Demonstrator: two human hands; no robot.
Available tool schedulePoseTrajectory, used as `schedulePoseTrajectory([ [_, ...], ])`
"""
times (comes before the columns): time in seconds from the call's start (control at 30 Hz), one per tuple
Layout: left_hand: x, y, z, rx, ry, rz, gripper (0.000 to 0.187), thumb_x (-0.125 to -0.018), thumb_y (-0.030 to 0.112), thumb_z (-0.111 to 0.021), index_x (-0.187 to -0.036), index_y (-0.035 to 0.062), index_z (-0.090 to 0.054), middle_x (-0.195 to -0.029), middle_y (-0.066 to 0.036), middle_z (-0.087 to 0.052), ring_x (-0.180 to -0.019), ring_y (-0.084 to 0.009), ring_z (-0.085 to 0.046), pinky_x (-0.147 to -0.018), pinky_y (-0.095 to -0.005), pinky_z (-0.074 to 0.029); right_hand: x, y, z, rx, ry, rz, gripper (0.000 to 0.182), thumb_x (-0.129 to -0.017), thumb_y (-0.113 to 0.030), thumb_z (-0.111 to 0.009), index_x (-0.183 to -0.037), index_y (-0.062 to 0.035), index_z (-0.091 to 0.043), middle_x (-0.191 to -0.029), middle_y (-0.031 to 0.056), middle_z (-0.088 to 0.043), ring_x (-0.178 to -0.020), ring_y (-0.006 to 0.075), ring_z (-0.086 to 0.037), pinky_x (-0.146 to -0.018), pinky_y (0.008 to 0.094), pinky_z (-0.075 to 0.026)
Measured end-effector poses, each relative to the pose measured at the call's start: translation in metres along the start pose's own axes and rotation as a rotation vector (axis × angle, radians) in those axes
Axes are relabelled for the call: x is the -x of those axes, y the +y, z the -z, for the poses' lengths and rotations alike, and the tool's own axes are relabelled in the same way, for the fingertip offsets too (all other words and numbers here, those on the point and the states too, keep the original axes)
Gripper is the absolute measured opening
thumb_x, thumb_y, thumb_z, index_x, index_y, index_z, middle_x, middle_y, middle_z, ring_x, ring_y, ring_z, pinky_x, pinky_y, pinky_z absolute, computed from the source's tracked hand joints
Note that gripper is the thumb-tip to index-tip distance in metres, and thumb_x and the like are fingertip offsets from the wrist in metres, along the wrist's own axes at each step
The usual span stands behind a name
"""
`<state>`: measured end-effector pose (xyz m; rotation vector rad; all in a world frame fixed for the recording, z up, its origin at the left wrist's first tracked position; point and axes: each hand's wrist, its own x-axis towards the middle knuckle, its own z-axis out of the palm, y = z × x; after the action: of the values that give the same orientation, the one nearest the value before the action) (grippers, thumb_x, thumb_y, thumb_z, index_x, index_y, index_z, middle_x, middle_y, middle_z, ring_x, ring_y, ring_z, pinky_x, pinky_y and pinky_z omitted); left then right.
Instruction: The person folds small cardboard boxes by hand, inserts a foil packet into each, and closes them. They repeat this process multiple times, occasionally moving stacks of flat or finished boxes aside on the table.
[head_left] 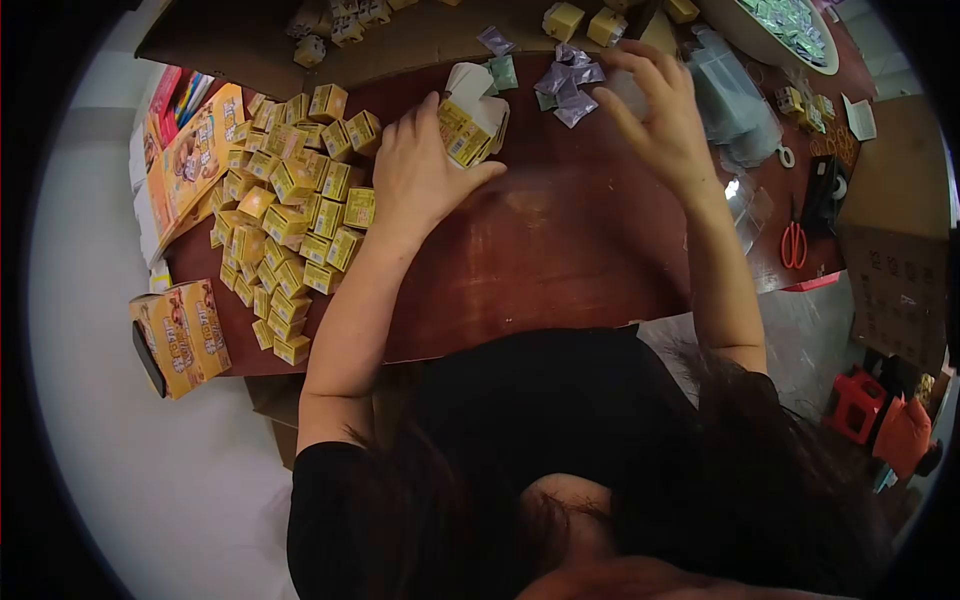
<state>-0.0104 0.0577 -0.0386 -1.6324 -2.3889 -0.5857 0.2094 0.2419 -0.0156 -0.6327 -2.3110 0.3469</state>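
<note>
My left hand (420, 170) cups a small yellow box (466, 132), fingers along its left side and thumb by its near right corner. White flaps stand open at the box's top. My right hand (662, 120) is raised, its fingers apart and slightly blurred, with nothing visible in it. Just left of its fingertips lies a small pile of shiny purple-grey sachets (572, 80). A green sachet (503, 71) rests behind the yellow box. To the left of my left arm spreads a heap of closed yellow boxes (290, 180).
Cardboard (400, 50) borders the table's far side. At right are clear plastic bags (735, 95), a tape roll (786, 156), red-handled scissors (793, 245) and a bowl (835, 62) of green sachets. An orange printed carton (180, 338) sits at the left edge.
</note>
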Motion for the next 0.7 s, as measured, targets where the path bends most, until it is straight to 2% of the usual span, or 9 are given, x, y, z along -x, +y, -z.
schedulePoseTrajectory([
  [0.07,0.002,0.002,0.000,0.051,-0.126,-0.004,0.098,-0.068,0.044,-0.088,-0.140,-0.0053,-0.044,-0.120,-0.026,-0.064,-0.110,-0.0409,-0.061,-0.093,-0.0451,-0.052,-0.001,-0.015,-0.014,-0.051,-0.049,0.034,0.039,-0.087,-0.023,-0.073,-0.123,-0.0112,-0.065,-0.128,0.0130,-0.059,-0.117,0.0368,-0.053,-0.100,0.0448,-0.045],
  [0.1,0.001,0.003,0.001,0.050,-0.125,-0.003,0.098,-0.068,0.044,-0.088,-0.140,-0.0053,-0.044,-0.120,-0.026,-0.064,-0.110,-0.0409,-0.061,-0.093,-0.0451,-0.052,-0.002,-0.021,-0.016,-0.051,-0.049,0.036,0.039,-0.087,-0.023,-0.073,-0.123,-0.0112,-0.065,-0.128,0.0130,-0.059,-0.117,0.0368,-0.053,-0.100,0.0448,-0.045],
  [0.17,-0.002,0.005,0.007,0.179,-0.184,0.200,0.095,-0.071,0.043,-0.088,-0.142,-0.0017,-0.044,-0.126,-0.025,-0.062,-0.117,-0.0388,-0.059,-0.100,-0.0428,-0.049,-0.001,-0.029,-0.020,-0.093,-0.089,0.005,0.039,-0.087,-0.024,-0.074,-0.123,-0.0108,-0.065,-0.129,0.0129,-0.059,-0.117,0.0363,-0.053,-0.099,0.0444,-0.045],
  [0.3,-0.004,-0.004,0.019,0.266,-0.137,0.193,0.093,-0.070,0.037,-0.090,-0.142,-0.0002,-0.044,-0.128,-0.023,-0.061,-0.119,-0.0363,-0.059,-0.099,-0.0420,-0.049,0.002,-0.031,-0.021,-0.056,-0.077,0.024,0.038,-0.087,-0.024,-0.074,-0.122,-0.0108,-0.065,-0.129,0.0127,-0.059,-0.117,0.0357,-0.054,-0.099,0.0440,-0.045],
  [0.4,-0.004,-0.003,0.030,0.334,-0.016,0.140,0.093,-0.069,0.029,-0.090,-0.142,-0.0021,-0.042,-0.129,-0.025,-0.056,-0.118,-0.0401,-0.055,-0.101,-0.0454,-0.046,0.007,-0.037,-0.018,-0.087,-0.096,0.012,0.038,-0.088,-0.023,-0.073,-0.123,-0.0108,-0.065,-0.130,0.0125,-0.059,-0.116,0.0350,-0.054,-0.099,0.0429,-0.045],
  [0.47,-0.004,0.003,0.037,0.321,0.047,0.104,0.096,-0.068,0.028,-0.091,-0.144,-0.0012,-0.040,-0.132,-0.024,-0.053,-0.122,-0.0396,-0.052,-0.102,-0.0459,-0.044,0.009,-0.047,-0.018,-0.311,-0.122,-0.049,0.038,-0.088,-0.022,-0.073,-0.123,-0.0110,-0.065,-0.129,0.0129,-0.059,-0.115,0.0345,-0.055,-0.097,0.0426,-0.047],
  [0.6,-0.009,0.000,0.008,0.324,-0.059,0.133,0.093,-0.068,0.028,-0.092,-0.143,0.0011,-0.044,-0.129,-0.020,-0.058,-0.117,-0.0377,-0.058,-0.100,-0.0440,-0.047,0.008,-0.060,-0.030,-0.352,-0.219,-0.080,0.038,-0.089,-0.022,-0.075,-0.124,-0.0089,-0.066,-0.132,0.0126,-0.059,-0.122,0.0319,-0.055,-0.101,0.0395,-0.046],
  [0.67,-0.009,-0.009,-0.018,0.145,-0.063,0.076,0.091,-0.070,0.034,-0.089,-0.142,0.0016,-0.045,-0.131,-0.021,-0.057,-0.119,-0.0410,-0.055,-0.101,-0.0463,-0.046,0.012,-0.059,-0.048,-0.355,-0.274,-0.060,0.054,-0.085,-0.026,-0.078,-0.131,-0.0073,-0.058,-0.133,0.0174,-0.055,-0.120,0.0374,-0.053,-0.101,0.0442,-0.046],
  [0.7,-0.010,-0.011,-0.022,0.144,-0.065,0.071,0.091,-0.070,0.034,-0.089,-0.142,0.0016,-0.045,-0.131,-0.021,-0.057,-0.119,-0.0410,-0.055,-0.101,-0.0463,-0.046,0.016,-0.065,-0.057,-0.356,-0.270,-0.063,0.054,-0.085,-0.026,-0.078,-0.131,-0.0073,-0.058,-0.133,0.0174,-0.055,-0.120,0.0374,-0.053,-0.101,0.0442,-0.046],
])
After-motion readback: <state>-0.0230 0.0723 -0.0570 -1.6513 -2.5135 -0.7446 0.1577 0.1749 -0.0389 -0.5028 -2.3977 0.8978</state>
